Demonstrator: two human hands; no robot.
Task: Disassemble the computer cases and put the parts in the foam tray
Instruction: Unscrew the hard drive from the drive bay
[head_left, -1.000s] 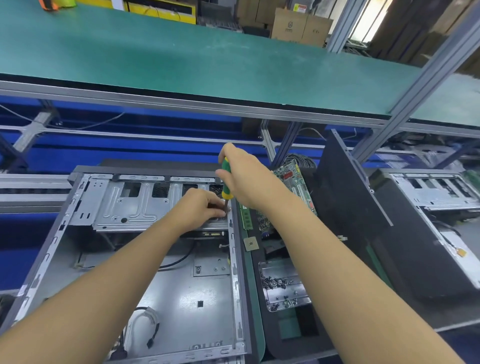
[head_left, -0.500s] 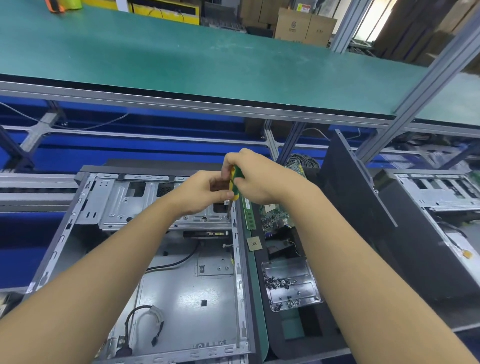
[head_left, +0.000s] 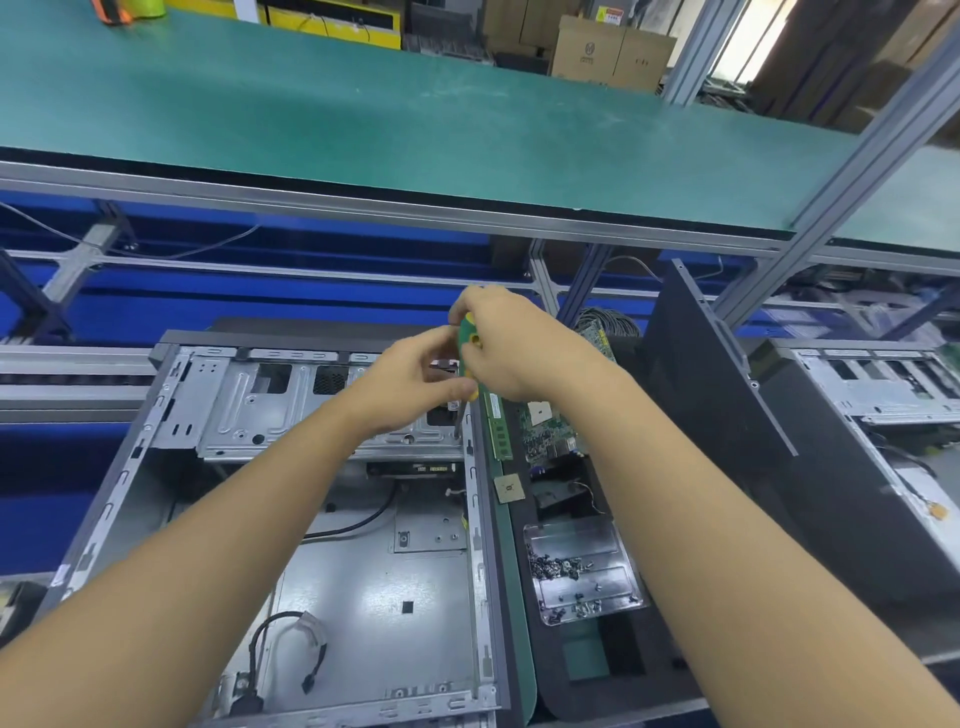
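Steel case (head_left: 389, 597) lies open at lower left. At centre the left hand (head_left: 410, 379) curls beside the screwdriver (head_left: 467, 358), grip unclear; the right hand (head_left: 514, 348) clamps its handle, shaft upright, tip straight below at the case's right edge. Foam tray (head_left: 623, 675) sits lower right.

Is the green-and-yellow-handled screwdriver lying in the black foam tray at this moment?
No, the right hand grips the green-and-yellow-handled screwdriver upright over the open grey metal computer case.

Foam tray (head_left: 597, 670) right of open case (head_left: 363, 597)
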